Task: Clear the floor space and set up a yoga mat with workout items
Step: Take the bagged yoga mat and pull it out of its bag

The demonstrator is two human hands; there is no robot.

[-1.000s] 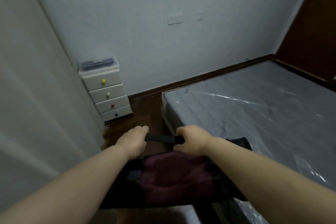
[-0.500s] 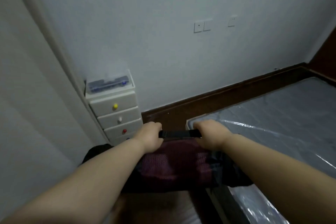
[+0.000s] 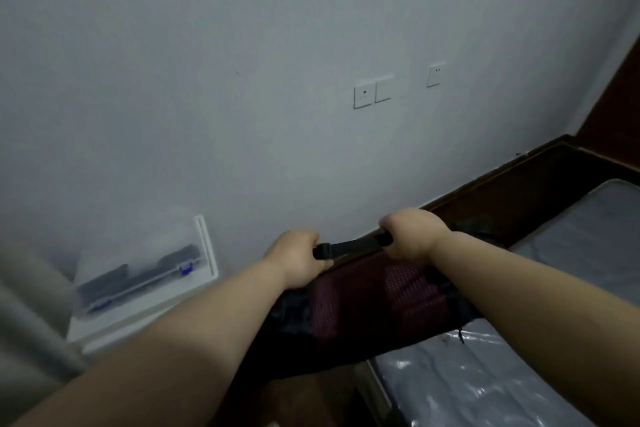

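Observation:
A rolled dark purple yoga mat in a black mesh carry bag [image 3: 374,305] hangs crosswise in front of me, above the floor and the mattress corner. Its black strap [image 3: 351,246] runs taut between my fists. My left hand [image 3: 296,262] grips the strap's left end, near a buckle. My right hand [image 3: 412,232] grips its right end. The bag's left part is hidden behind my left forearm.
A white drawer unit [image 3: 145,302] with a clear plastic box [image 3: 138,274] on top stands against the wall at the left. A grey mattress in plastic wrap [image 3: 519,374] lies at the right. Dark wooden floor [image 3: 298,402] shows between them. Wall sockets [image 3: 374,95] sit above.
The view has tilted up and toward the wall. Both hands have raised the mat bag by its strap, still gripping it, and the drawer fronts have dropped out of sight.

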